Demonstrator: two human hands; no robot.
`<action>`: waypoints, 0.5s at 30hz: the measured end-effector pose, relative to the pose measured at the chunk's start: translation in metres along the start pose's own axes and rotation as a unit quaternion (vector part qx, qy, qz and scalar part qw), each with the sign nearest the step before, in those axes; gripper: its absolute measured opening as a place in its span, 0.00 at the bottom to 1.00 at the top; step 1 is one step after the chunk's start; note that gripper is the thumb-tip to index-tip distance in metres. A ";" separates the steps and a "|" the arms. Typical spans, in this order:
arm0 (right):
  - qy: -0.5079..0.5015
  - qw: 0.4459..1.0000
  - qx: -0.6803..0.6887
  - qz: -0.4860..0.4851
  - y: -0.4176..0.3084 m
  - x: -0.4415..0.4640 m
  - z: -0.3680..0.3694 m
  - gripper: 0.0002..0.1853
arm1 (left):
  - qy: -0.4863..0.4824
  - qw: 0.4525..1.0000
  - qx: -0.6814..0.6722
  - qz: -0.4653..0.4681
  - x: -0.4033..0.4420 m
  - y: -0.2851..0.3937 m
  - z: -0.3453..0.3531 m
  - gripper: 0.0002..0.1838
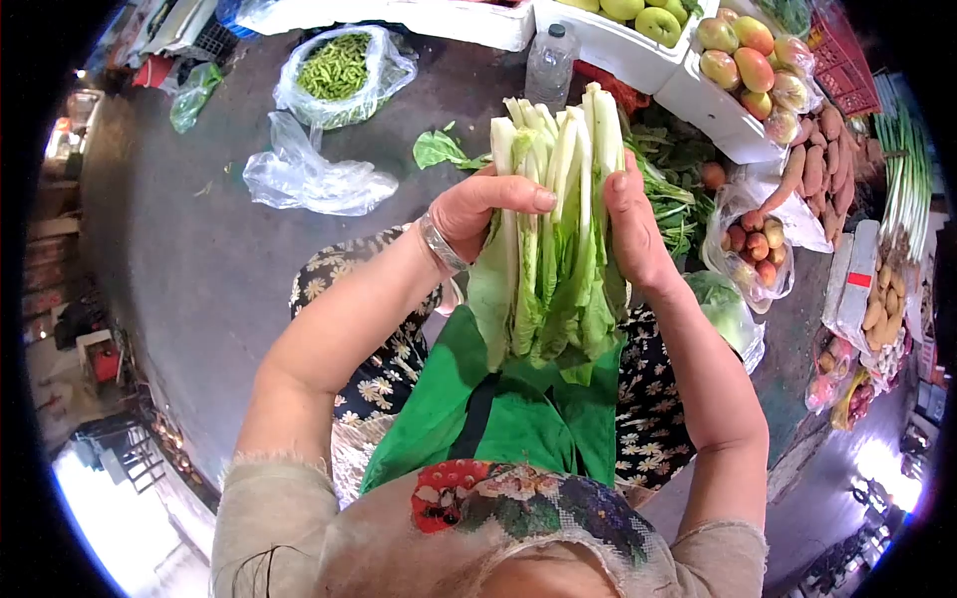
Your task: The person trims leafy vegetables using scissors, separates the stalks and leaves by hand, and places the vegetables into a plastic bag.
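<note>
A bunch of leafy greens (558,239) with pale stalks is held between my two hands above my lap, stalk ends pointing away from me and leaves toward me. My left hand (485,207) grips its left side, thumb lying across the stalks. My right hand (635,224) presses on its right side, thumb up along the stalks. The fingers behind the bunch are hidden. Below the leaves lies a green apron (419,409) over my patterned trousers. A loose green leaf (439,149) is on the floor beyond my left hand.
On the floor are a bag of green peppers (336,68), a crumpled plastic bag (314,174) and a water bottle (551,66). At the right stand a crate of apples (738,60), sweet potatoes (822,164), a bag of round fruit (760,244) and a wrapped cabbage (720,304).
</note>
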State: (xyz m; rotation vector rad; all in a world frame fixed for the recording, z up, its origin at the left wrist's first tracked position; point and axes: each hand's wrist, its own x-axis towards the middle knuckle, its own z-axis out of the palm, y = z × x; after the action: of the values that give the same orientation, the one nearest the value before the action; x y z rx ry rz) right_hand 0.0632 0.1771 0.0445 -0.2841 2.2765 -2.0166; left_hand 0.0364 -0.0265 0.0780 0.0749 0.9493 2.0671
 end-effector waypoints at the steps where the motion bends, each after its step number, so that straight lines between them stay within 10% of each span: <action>1: 0.021 0.997 -0.080 -0.009 0.000 0.000 0.000 0.41 | -0.024 1.000 0.001 -0.006 -0.001 -0.001 -0.003 0.32; 7: 0.002 0.979 -0.198 -0.046 -0.001 0.004 -0.010 0.41 | -0.048 0.998 -0.041 -0.021 0.004 -0.005 -0.013 0.38; 10: 0.032 0.998 0.035 0.031 -0.005 0.004 -0.005 0.44 | -0.019 0.997 -0.077 -0.012 0.006 -0.005 -0.015 0.37; 15: 0.010 0.999 0.038 0.013 -0.019 0.001 -0.012 0.44 | -0.015 0.996 -0.082 -0.024 0.007 -0.007 -0.013 0.37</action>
State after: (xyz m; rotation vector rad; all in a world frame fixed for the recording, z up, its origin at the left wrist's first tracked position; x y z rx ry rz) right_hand 0.0616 0.1867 0.0645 -0.2278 2.1962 -2.0967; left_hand 0.0321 -0.0273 0.0621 -0.0027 0.7522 2.0865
